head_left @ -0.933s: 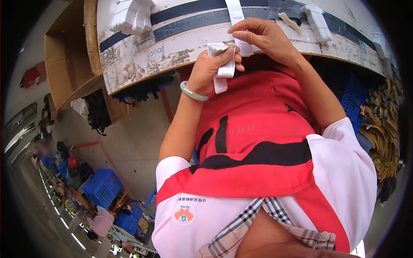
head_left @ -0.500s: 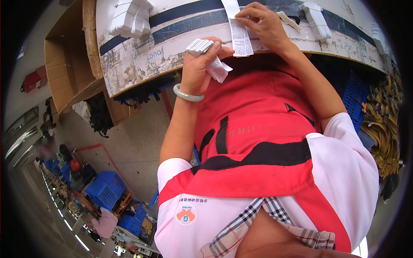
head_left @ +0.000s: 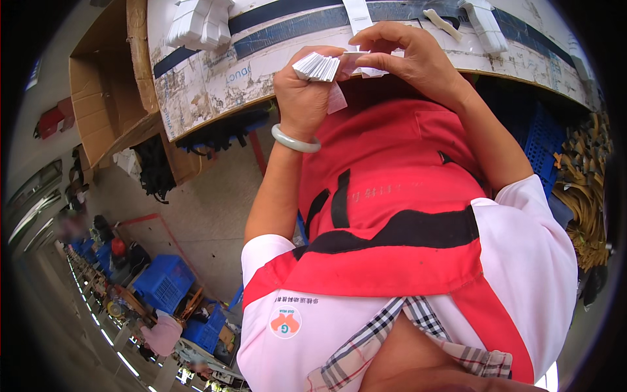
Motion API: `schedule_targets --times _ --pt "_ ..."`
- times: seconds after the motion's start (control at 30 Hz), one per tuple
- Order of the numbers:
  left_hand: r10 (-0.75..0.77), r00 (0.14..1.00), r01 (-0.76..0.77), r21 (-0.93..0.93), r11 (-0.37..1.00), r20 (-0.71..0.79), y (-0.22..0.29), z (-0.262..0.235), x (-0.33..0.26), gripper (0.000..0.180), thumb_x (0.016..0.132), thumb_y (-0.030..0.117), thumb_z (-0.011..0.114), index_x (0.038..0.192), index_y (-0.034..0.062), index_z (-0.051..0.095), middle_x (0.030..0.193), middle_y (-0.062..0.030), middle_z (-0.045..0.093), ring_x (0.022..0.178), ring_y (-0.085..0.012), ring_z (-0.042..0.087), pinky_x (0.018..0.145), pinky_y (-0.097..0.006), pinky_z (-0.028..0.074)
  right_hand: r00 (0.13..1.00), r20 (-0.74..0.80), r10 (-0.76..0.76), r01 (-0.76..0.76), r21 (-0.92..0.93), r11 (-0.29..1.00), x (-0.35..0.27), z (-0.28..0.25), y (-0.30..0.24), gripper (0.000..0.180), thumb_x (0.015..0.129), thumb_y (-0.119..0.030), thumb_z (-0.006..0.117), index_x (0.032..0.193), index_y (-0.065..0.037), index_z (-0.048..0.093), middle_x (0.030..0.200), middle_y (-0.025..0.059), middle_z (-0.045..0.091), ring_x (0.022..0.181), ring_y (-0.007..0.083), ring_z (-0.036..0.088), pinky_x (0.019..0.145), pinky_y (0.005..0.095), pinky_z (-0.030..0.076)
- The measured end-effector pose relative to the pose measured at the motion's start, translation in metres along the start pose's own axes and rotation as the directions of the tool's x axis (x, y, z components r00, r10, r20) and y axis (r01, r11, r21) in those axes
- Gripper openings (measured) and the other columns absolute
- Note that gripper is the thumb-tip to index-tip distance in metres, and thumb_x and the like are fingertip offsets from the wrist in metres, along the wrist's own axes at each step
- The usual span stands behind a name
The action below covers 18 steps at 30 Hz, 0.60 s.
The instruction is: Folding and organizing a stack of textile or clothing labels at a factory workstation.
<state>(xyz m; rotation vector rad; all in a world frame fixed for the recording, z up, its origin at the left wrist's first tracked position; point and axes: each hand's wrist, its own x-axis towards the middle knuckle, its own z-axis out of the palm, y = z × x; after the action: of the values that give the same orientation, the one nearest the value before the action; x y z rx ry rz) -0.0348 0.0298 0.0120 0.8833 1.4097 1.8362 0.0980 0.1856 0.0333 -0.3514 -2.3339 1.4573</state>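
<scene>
My left hand (head_left: 304, 93) is closed round a stack of folded white labels (head_left: 317, 66), their edges fanned out on top. A loose label end (head_left: 337, 98) hangs below its fingers. Close beside it, my right hand (head_left: 411, 59) pinches a small white label (head_left: 353, 60) between thumb and forefinger, at the left fingertips. Behind the hands a white printed label strip (head_left: 357, 13) lies on the worktable (head_left: 196, 98), its near part mostly hidden by my right hand.
Bundles of white labels (head_left: 199, 23) lie at the table's far left, with another bundle (head_left: 484, 26) on the right. A cream-coloured tool (head_left: 442, 25) lies near that one. An open cardboard box (head_left: 108, 85) stands left of the table; a blue crate (head_left: 541, 147) is at the right.
My right hand has come down and left from the long strip to meet my left hand, now pinching a small label there. The left hand's stack has turned and fanned out.
</scene>
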Motion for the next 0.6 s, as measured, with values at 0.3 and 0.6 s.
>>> schedule_targets --times 0.3,0.6 --pt "-0.243 0.969 0.247 -0.142 0.959 0.040 -0.002 -0.003 0.000 0.016 0.090 0.008 0.067 0.102 -0.0022 0.066 0.089 -0.0067 0.068 0.073 -0.0129 0.065 0.063 -0.026 0.055 0.895 0.376 0.242 -0.372 0.327 0.869 0.003 -0.013 -0.007 0.019 0.088 -0.020 0.071 0.087 -0.001 0.068 0.073 0.0019 0.061 0.067 0.0076 0.056 0.063 0.0200 0.045" --pt "-0.451 0.860 0.506 -0.514 0.693 0.240 -0.018 -0.005 -0.011 0.032 0.095 0.032 0.059 0.108 0.0026 0.058 0.088 -0.0048 0.065 0.074 -0.0139 0.064 0.065 -0.028 0.055 0.977 0.157 0.147 -0.198 0.394 0.898 -0.002 0.019 -0.009 0.017 0.088 -0.014 0.071 0.093 0.002 0.069 0.083 0.0041 0.067 0.078 0.0099 0.062 0.075 0.0231 0.051"
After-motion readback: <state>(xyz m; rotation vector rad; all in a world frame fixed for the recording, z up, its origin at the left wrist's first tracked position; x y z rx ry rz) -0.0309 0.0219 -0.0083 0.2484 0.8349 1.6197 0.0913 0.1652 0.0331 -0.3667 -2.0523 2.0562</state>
